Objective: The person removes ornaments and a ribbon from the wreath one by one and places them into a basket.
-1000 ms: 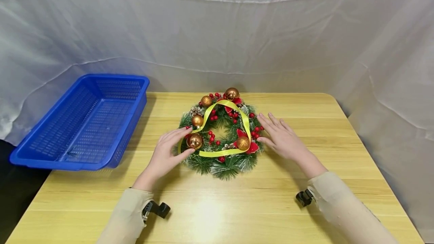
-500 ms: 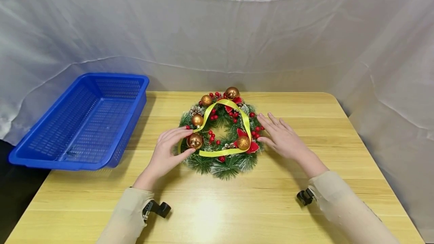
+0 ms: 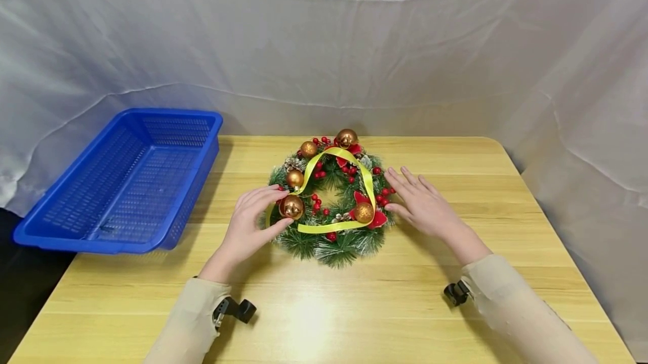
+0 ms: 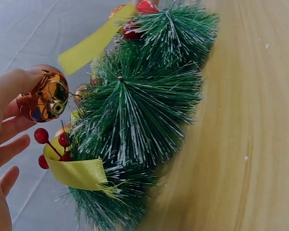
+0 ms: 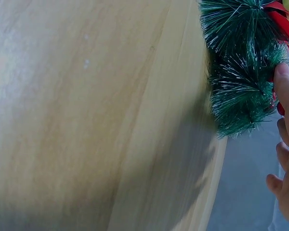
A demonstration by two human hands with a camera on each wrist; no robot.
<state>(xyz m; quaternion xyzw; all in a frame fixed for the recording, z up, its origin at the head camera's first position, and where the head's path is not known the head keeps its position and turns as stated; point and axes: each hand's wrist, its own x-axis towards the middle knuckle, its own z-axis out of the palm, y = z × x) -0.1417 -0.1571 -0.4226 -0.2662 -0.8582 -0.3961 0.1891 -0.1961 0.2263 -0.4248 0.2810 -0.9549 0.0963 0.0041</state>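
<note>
Left hand [image 3: 248,223] has crept a bit up and in since a second ago, and the gold ball [image 3: 292,206] sits slightly higher between its fingertips; right hand [image 3: 422,203] barely shifted; wreath [image 3: 331,206] where it was. Left hand now pinches the ball, thumb under it, fingers curled over the top; left wrist view shows the thumb pressed on the ball [image 4: 43,100] with the other fingers loose beside it; ball hangs on a thin wire at the wreath's left edge. Right hand flat, fingers straight and spread, holding nothing; thumb touches the wreath's right edge by the needles [image 5: 241,91]; right wrist view shows a fingertip against the green. Wreath lies flat on the table [image 3: 324,308], middle, toward the far edge; yellow ribbon [image 3: 334,192] loops across its top in a rough triangle; more gold balls along the upper left arc, one at lower right beside a red bow [image 3: 372,219]; red berries scattered through. Blue basket [image 3: 126,178] at far left, overhanging the table corner, well apart from both hands; white cloth [image 3: 324,43] behind.
</note>
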